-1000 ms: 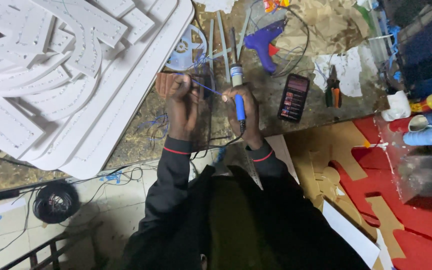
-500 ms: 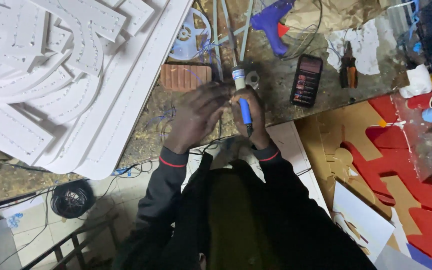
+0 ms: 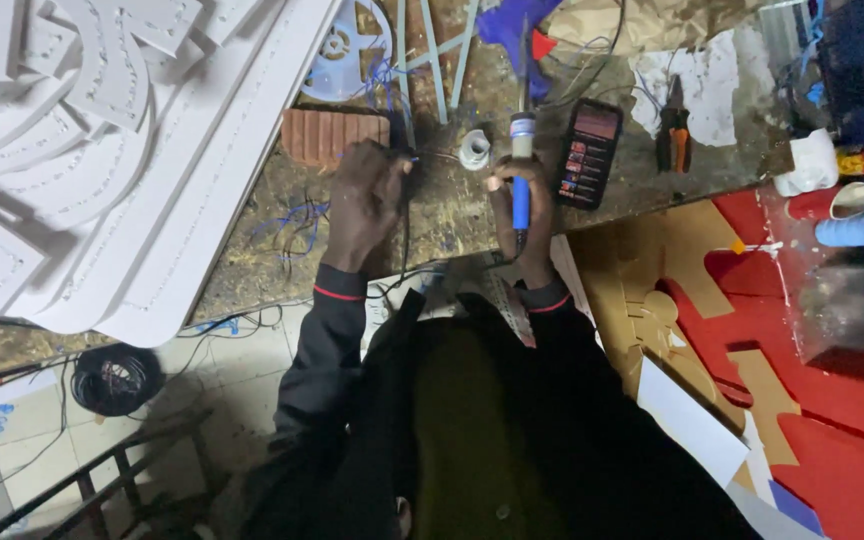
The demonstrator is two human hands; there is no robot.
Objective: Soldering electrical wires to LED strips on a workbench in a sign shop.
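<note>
My right hand (image 3: 524, 215) grips a soldering iron (image 3: 521, 165) by its blue handle, tip pointing away from me over the worn workbench (image 3: 452, 215). My left hand (image 3: 362, 200) rests on the bench with fingers curled around thin dark wires (image 3: 404, 190) beside a ribbed reddish-brown block (image 3: 332, 135). A small white spool (image 3: 473, 150) sits between the two hands, close to the iron's grey collar.
A phone with a lit screen (image 3: 588, 152) lies right of the iron, pliers (image 3: 674, 135) beyond it. White perforated foam panels (image 3: 102, 150) cover the left. Red and tan cut sheets (image 3: 752, 330) lie at right. A black wire coil (image 3: 112, 378) sits on the floor.
My hands have separated: the left moved left toward the ribbed block with the wires, the right now holds the iron upright near the spool. The view shifted closer.
</note>
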